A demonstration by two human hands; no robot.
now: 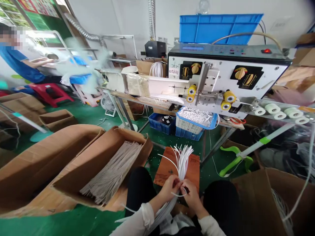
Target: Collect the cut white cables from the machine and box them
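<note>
A bundle of white wires (pixel 183 162) runs from my lap up between my knees, and its upper ends fan out over a brown wooden board (pixel 161 172). My left hand (pixel 169 188) is closed at the left side of the bundle, fingers bent inward. Close against it, my right hand (pixel 192 196) pinches from the right. A single white wire curves in a loop below the fingertips, across the front of the bundle. Which strands sit between the fingertips is partly hidden. The lower part of the bundle passes beneath my left forearm.
To my left, a cardboard box (pixel 145 152) holds many cut wires (pixel 115 170). Another long box (pixel 81 134) stands beyond it. Ahead is a wire-processing machine (pixel 216 73) on a bench, with blue bins (pixel 159 123) beneath. A co-worker (pixel 21 62) sits far left. One more box (pixel 256 186) stands at right.
</note>
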